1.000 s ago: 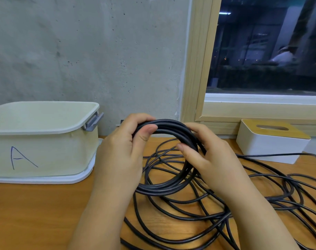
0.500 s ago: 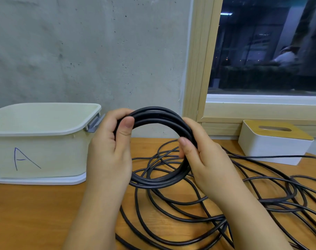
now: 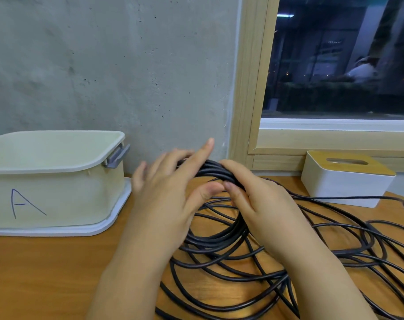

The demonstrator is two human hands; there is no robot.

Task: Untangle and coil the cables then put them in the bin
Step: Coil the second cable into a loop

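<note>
Left hand [image 3: 164, 195] is motion-blurred, so finger detail is soft; fingers look spread and mostly straight, lying against the left side of the coil [image 3: 219, 236] — wide grip, nothing clamped. Right hand [image 3: 263, 204] has a closed grip on the coil's top right, thumb in front, fingers wrapped over the strands. Both hands cover part of the coil; its left arc is hidden behind the left palm.

Coil sits mid-frame, held up just above the surface [image 3: 46, 273]. Loose cable [image 3: 335, 257] sprawls across the lower right, running out of frame at the bottom and right edges. Can't tell whether it's one cable or several; no ends or plugs visible.

Counts: two hands, one coil, one bin [image 3: 55, 181], one box [image 3: 348, 179].

Bin is at left, open top, marked "A", grey handle on its right side, standing on a white tray; left edge cut off. Box with a slotted tan top sits at right under the window [image 3: 335, 65]. Concrete wall behind.
</note>
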